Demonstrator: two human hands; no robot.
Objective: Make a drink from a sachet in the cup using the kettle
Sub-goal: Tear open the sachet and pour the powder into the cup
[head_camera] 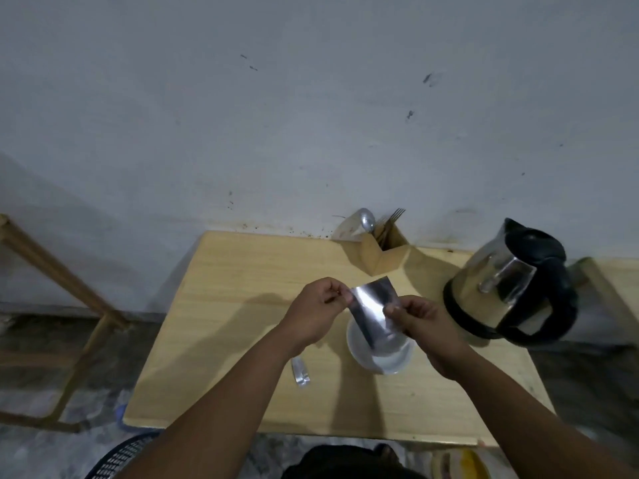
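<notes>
A silver foil sachet is held above a white cup that stands on the wooden table. My left hand pinches the sachet's upper left edge. My right hand pinches its right edge, just above the cup's rim. The sachet's lower end hangs over the cup's mouth and hides part of it. A steel kettle with a black lid, handle and base stands to the right of the cup, apart from both hands.
A small silver scrap of foil lies on the table left of the cup. A wooden holder with a spoon and forks stands at the back against the wall. A wooden frame stands at the left.
</notes>
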